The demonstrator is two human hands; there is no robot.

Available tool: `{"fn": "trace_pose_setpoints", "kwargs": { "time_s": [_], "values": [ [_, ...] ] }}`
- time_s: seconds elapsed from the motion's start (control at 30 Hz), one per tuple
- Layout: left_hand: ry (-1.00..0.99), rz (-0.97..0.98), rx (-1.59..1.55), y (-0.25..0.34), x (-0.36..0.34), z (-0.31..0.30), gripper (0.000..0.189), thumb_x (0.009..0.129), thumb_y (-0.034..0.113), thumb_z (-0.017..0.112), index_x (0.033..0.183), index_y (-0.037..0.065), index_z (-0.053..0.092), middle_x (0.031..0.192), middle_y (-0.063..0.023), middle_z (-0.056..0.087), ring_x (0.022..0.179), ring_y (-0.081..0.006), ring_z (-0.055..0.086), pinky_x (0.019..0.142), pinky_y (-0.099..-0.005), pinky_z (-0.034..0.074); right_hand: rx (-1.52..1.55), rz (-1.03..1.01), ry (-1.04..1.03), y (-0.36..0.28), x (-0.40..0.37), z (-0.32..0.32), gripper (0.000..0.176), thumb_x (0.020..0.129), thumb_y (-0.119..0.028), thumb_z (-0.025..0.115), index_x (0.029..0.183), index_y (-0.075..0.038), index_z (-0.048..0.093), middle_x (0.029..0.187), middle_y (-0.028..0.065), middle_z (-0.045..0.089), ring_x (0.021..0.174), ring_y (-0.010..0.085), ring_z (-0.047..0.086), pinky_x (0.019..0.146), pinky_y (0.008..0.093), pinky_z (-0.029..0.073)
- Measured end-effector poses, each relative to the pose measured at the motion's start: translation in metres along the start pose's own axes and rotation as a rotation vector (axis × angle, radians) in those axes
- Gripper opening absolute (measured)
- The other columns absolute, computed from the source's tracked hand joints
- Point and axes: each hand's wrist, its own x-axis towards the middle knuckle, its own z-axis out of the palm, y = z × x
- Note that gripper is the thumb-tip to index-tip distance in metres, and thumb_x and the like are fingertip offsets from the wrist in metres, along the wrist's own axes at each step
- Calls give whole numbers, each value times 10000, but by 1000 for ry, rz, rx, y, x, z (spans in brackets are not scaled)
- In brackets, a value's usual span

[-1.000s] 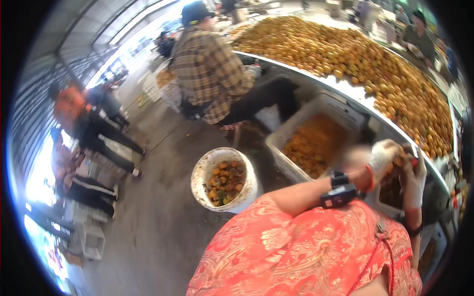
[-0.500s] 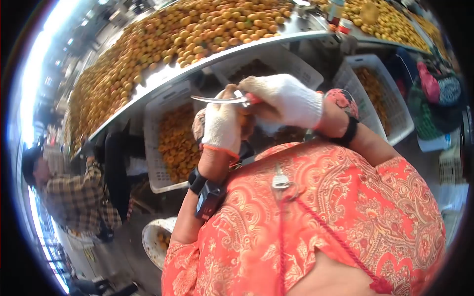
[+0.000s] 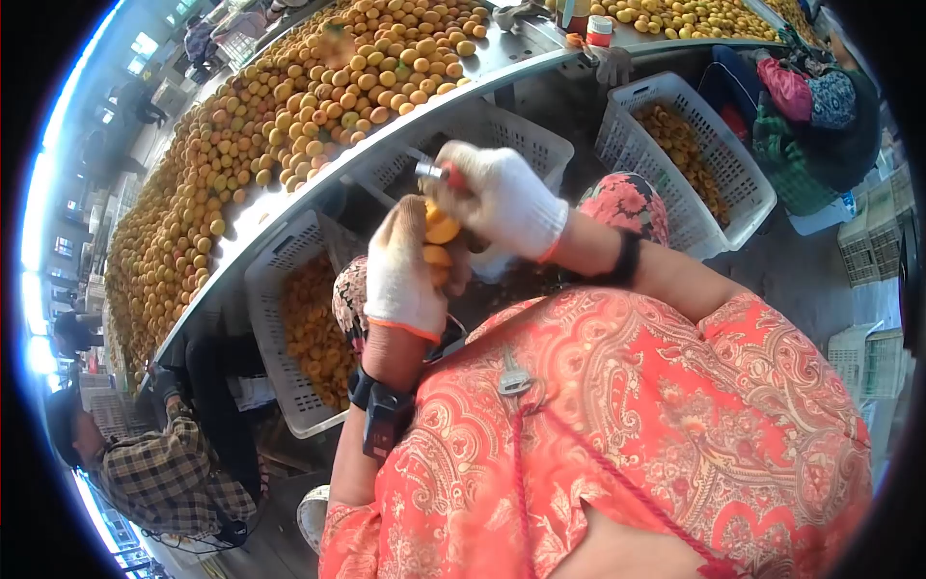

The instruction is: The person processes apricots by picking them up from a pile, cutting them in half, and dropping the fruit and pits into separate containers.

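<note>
My left hand [image 3: 400,275], in a white knit glove with an orange cuff, is closed around an apricot [image 3: 441,229] that shows orange flesh and looks cut open. A second orange piece shows just below it in the same grip. My gloved right hand [image 3: 511,203] grips a small knife [image 3: 431,171] by its red handle, right beside the fruit. The blade points up and left and is blurred, so its edge is hard to make out. Both hands are held above my lap.
Whole apricots [image 3: 386,68] cover the metal table ahead. Below its edge, white crates hold cut apricots: a left crate [image 3: 275,280] and a right crate [image 3: 752,207]. A person in a checked shirt [image 3: 159,473] sits at left, another in green plaid [image 3: 786,174] at right.
The knife has swung from lying across my left hand to pointing up and left. Orange fruit now shows between my hands. The whole view has shifted, so the crates appear farther left.
</note>
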Motion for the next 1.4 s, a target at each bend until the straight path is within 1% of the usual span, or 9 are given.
{"fn": "trace_pose_setpoints", "kwargs": {
  "time_s": [0.23,0.43,0.57,0.77,1.17,1.23,1.3,1.33,1.4],
  "values": [
    [175,80,-38,17,12,-75,346,960,420,604,1021,79,602,773,-70,630,550,-190,557,466,-288,398,-171,206,-10,54,1,-12,332,858,-265,712,1023,-20,561,835,250,666,847,421,660,719,472,523],
    [963,362,743,26,17,-251,307,945,210,630,1207,63,567,1035,-93,634,638,-154,571,457,-241,422,-62,207,-70,44,-4,-2,269,860,-227,684,1002,-34,563,813,241,662,815,415,660,694,469,517],
    [415,354,-377,78,-19,-195,156,912,105,622,1047,40,578,970,-109,580,790,-200,552,654,-282,498,115,182,-113,24,2,9,236,869,-234,690,923,-16,614,755,209,641,754,335,667,678,406,496],
    [26,391,-506,70,9,-57,400,938,140,594,1272,-67,527,1129,-168,592,1067,-312,580,1012,-479,485,333,170,-185,-30,23,11,301,883,-287,690,874,-9,577,700,179,583,659,200,579,643,368,469],
    [-26,407,-143,36,15,-19,360,993,214,541,1285,3,538,1284,-132,592,1208,-263,550,992,-362,464,614,307,-247,-28,19,32,271,898,-229,677,994,7,583,840,125,631,809,153,611,720,319,503],
    [43,270,44,28,17,-25,332,1011,232,517,1255,11,556,1181,-98,631,1027,-207,626,856,-337,521,676,304,-202,-21,18,32,191,931,-173,653,969,-6,568,835,67,614,796,87,572,694,272,501],
    [15,134,126,35,8,-34,275,1006,214,530,1193,24,598,905,-62,655,574,-146,584,477,-254,457,436,309,-301,-17,17,25,221,912,-179,670,997,2,575,849,100,645,819,119,601,721,296,506],
    [88,159,236,39,7,-42,261,1003,196,527,1180,23,608,890,-64,653,558,-141,573,465,-249,448,344,253,-257,-19,17,22,292,842,-216,689,977,22,587,886,215,672,871,346,677,768,403,513],
    [252,196,337,49,5,-70,219,984,137,526,1137,26,637,903,-81,660,593,-131,582,499,-244,462,315,267,-201,-12,13,17,291,849,-219,685,984,21,590,889,215,674,878,340,679,772,400,514]
  ]
}}
